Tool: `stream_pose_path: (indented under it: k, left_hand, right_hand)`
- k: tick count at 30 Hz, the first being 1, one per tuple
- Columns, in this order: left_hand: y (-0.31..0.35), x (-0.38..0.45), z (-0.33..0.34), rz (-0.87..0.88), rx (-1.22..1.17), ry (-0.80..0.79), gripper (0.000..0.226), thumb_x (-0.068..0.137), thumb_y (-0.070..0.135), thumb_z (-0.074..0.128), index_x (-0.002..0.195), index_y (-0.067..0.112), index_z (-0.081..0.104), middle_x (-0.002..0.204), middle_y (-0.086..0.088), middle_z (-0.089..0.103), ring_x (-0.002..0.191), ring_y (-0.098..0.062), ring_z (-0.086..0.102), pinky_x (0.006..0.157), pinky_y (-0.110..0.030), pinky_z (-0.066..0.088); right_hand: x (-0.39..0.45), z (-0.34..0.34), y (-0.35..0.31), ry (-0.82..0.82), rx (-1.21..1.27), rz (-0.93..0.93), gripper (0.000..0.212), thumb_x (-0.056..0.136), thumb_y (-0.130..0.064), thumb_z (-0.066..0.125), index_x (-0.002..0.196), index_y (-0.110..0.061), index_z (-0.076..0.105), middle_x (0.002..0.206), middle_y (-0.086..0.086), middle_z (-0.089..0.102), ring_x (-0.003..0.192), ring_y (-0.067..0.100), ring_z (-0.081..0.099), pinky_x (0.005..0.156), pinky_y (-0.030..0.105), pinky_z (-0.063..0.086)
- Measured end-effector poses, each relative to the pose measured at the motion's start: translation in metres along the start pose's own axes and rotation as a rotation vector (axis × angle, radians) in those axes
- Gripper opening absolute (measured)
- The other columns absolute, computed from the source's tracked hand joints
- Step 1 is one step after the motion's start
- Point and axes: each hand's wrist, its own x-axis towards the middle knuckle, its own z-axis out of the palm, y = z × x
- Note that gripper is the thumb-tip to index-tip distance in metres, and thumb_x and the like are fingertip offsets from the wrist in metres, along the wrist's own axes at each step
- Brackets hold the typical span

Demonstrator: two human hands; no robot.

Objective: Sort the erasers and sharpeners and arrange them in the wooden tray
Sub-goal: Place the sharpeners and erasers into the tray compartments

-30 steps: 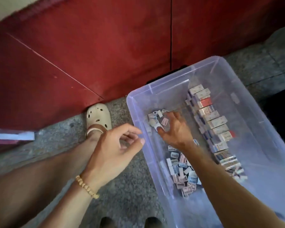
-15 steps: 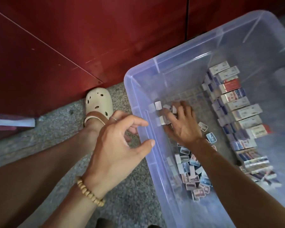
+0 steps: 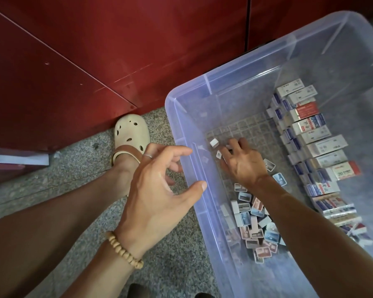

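Note:
A clear plastic bin (image 3: 175,97) stands on the floor at the right. My right hand (image 3: 243,164) is inside it, palm down, its spread fingers touching small white erasers (image 3: 214,143) on the bin floor. A heap of small wrapped erasers (image 3: 254,224) lies nearer me, beside my right forearm. Larger boxed erasers (image 3: 314,143) are lined up along the right side. My left hand (image 3: 157,190) hovers outside the bin's left wall, fingers loosely curled, holding nothing. No wooden tray is in view.
Red panels (image 3: 95,50) rise just behind the bin. My foot in a cream clog (image 3: 131,132) rests on the speckled stone floor (image 3: 170,265) to the left of the bin. A pale strip (image 3: 17,159) lies at the far left.
The view has dropped toward the bin. My right hand has slid along the bin floor and flattened over the small white erasers. My left hand has stayed by the bin wall.

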Motion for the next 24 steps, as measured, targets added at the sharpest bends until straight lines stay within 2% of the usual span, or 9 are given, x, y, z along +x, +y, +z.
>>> stream_pose_path:
  k: [3, 7, 10, 12, 14, 16, 18, 21, 24]
  left_hand:
    - [0.001, -0.003, 0.003, -0.030, -0.026, 0.015, 0.053, 0.064, 0.032, 0.083, 0.111, 0.042, 0.059, 0.107, 0.018, 0.049, 0.099, -0.005, 0.056, 0.073, -0.017, 0.051]
    - [0.002, -0.005, 0.006, -0.079, -0.059, 0.025, 0.067, 0.066, 0.039, 0.083, 0.127, 0.040, 0.054, 0.111, 0.018, 0.050, 0.098, 0.000, 0.057, 0.074, -0.022, 0.054]
    - [0.002, -0.009, 0.007, -0.093, -0.060, 0.016, 0.072, 0.071, 0.033, 0.084, 0.136, 0.032, 0.054, 0.114, 0.021, 0.047, 0.100, -0.001, 0.057, 0.076, -0.029, 0.057]
    - [0.003, -0.011, 0.008, -0.095, -0.077, 0.016, 0.072, 0.073, 0.025, 0.084, 0.137, 0.031, 0.052, 0.115, 0.022, 0.046, 0.100, -0.002, 0.057, 0.076, -0.033, 0.057]
    - [0.005, -0.012, 0.007, -0.109, -0.086, 0.014, 0.072, 0.073, 0.024, 0.084, 0.138, 0.030, 0.052, 0.113, 0.023, 0.045, 0.099, 0.000, 0.056, 0.075, -0.033, 0.057]
    - [0.007, -0.011, 0.005, -0.111, -0.060, 0.003, 0.069, 0.074, 0.026, 0.082, 0.137, 0.029, 0.053, 0.112, 0.021, 0.045, 0.098, 0.004, 0.054, 0.078, -0.032, 0.057]
    - [0.011, -0.010, 0.000, -0.091, -0.030, -0.010, 0.055, 0.078, 0.028, 0.079, 0.129, 0.028, 0.059, 0.111, 0.019, 0.047, 0.096, 0.005, 0.055, 0.080, -0.033, 0.056]
    - [0.021, -0.008, -0.014, -0.067, -0.024, -0.005, 0.032, 0.082, 0.026, 0.075, 0.112, 0.026, 0.066, 0.108, 0.013, 0.052, 0.091, 0.002, 0.059, 0.076, -0.036, 0.056]
    - [0.041, -0.005, -0.034, -0.031, -0.064, -0.040, 0.028, 0.081, 0.025, 0.076, 0.107, 0.028, 0.067, 0.106, 0.012, 0.058, 0.090, -0.001, 0.063, 0.075, -0.035, 0.055]
  right_hand:
    - [-0.005, -0.002, 0.002, 0.031, 0.009, 0.031, 0.031, 0.070, -0.010, 0.078, 0.098, -0.004, 0.067, 0.090, 0.020, 0.060, 0.068, 0.038, 0.059, 0.036, 0.038, 0.050]
    - [-0.009, -0.003, 0.001, -0.040, 0.033, 0.131, 0.026, 0.072, -0.011, 0.077, 0.094, -0.002, 0.066, 0.091, 0.022, 0.059, 0.067, 0.040, 0.061, 0.040, 0.042, 0.053]
    - [-0.004, -0.022, -0.006, -0.055, 0.300, 0.406, 0.026, 0.086, -0.019, 0.067, 0.107, -0.004, 0.068, 0.105, 0.021, 0.060, 0.078, 0.042, 0.065, 0.064, 0.047, 0.059]
    - [0.003, -0.032, -0.008, -0.092, 0.537, 0.694, 0.028, 0.092, -0.025, 0.062, 0.114, -0.010, 0.069, 0.110, 0.017, 0.061, 0.087, 0.038, 0.065, 0.079, 0.040, 0.054]
    - [0.006, -0.045, -0.013, -0.056, 0.814, 0.939, 0.019, 0.091, -0.026, 0.061, 0.099, -0.012, 0.070, 0.094, 0.012, 0.066, 0.085, 0.033, 0.064, 0.074, 0.034, 0.052]
    - [0.005, -0.064, -0.021, 0.029, 1.121, 1.119, 0.011, 0.092, -0.022, 0.062, 0.087, -0.012, 0.065, 0.076, 0.006, 0.061, 0.070, 0.026, 0.061, 0.054, 0.025, 0.047]
    - [0.000, -0.090, -0.033, 0.091, 1.350, 1.227, 0.011, 0.094, -0.019, 0.063, 0.086, -0.011, 0.062, 0.071, 0.004, 0.055, 0.059, 0.017, 0.052, 0.041, 0.019, 0.039]
    - [-0.002, -0.138, -0.051, 0.150, 1.571, 1.259, 0.014, 0.096, -0.018, 0.063, 0.086, -0.008, 0.061, 0.079, 0.011, 0.054, 0.065, 0.021, 0.049, 0.048, 0.024, 0.039]
    - [0.002, -0.191, -0.068, 0.183, 1.763, 1.240, 0.015, 0.097, -0.021, 0.061, 0.085, -0.013, 0.062, 0.078, 0.008, 0.060, 0.060, 0.017, 0.051, 0.052, 0.027, 0.038]
